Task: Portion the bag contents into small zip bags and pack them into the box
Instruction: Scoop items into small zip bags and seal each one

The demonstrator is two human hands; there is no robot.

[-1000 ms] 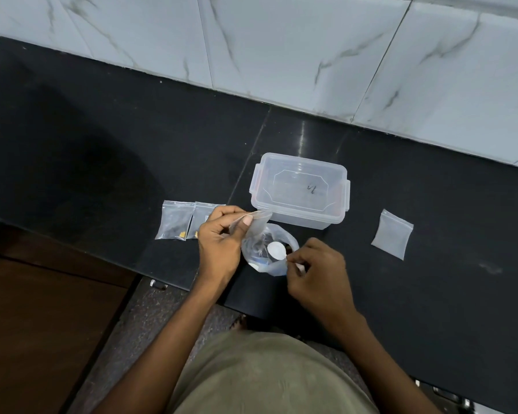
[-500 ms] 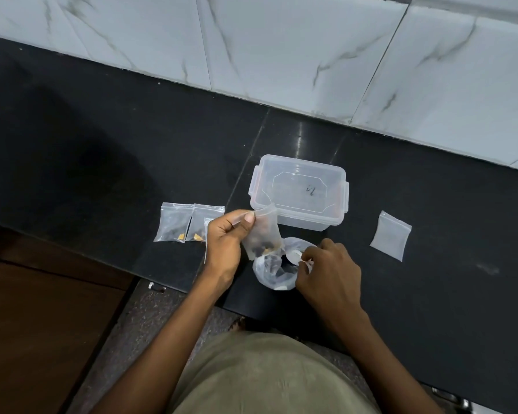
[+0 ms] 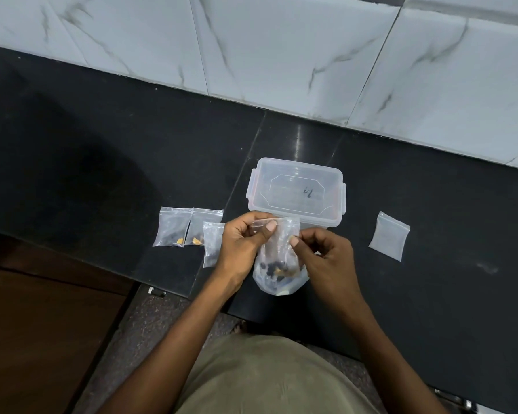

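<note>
Left hand [image 3: 240,245]: raised over the counter's near edge, thumb and fingers pinching the left end of a zip bag's top strip.
Right hand [image 3: 323,258]: level with the left, fingers curled, thumb and forefinger pinching the same strip at its right end.
Zip bag [image 3: 277,249]: clear, hanging upright between the two hands, just in front of the box; dark bits and a few yellow ones sit at its bottom.
Big bag [image 3: 278,286]: crumpled clear plastic on the counter, directly behind and below the held bag; only its lower edge shows clearly, contents hard to separate from the bag in front.
Box [image 3: 296,194]: clear plastic, lid on, scribble on the lid; stands on the counter just beyond the hands.
Filled bags [image 3: 189,231]: three small ones, flat on the counter left of the left hand, edges overlapping; dark and yellow bits inside.
Spare bag [image 3: 389,236]: flat on the counter, well right of the box.
Counter [image 3: 102,144]: black stone, white marbled tiles [image 3: 281,49] behind.
</note>
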